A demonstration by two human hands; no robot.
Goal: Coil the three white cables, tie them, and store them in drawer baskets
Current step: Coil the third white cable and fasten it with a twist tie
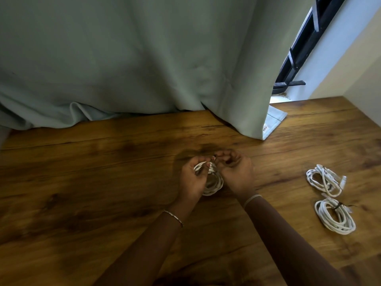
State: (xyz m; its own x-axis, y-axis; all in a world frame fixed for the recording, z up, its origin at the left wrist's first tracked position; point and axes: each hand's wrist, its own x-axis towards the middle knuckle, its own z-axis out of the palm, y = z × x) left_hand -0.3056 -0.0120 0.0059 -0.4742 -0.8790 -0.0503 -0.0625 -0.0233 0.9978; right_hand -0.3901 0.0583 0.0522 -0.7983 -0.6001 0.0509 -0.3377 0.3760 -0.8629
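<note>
A coiled white cable [214,183] is held just above the wooden table [103,172] at its middle. My left hand [191,178] grips the coil's left side with fingers curled through the loops. My right hand [235,168] is closed at the coil's top right, pinching something small and dark there; what it pinches is too small to tell. Two more coiled white cables lie on the table at the right: the farther one [324,179] and the nearer one [335,216], each with a dark tie around it.
A pale green curtain [144,69] hangs along the table's back edge, its hem lying on the wood at the right. A dark window frame [299,48] and a cream wall [362,75] stand at the back right. No drawer or basket is in view.
</note>
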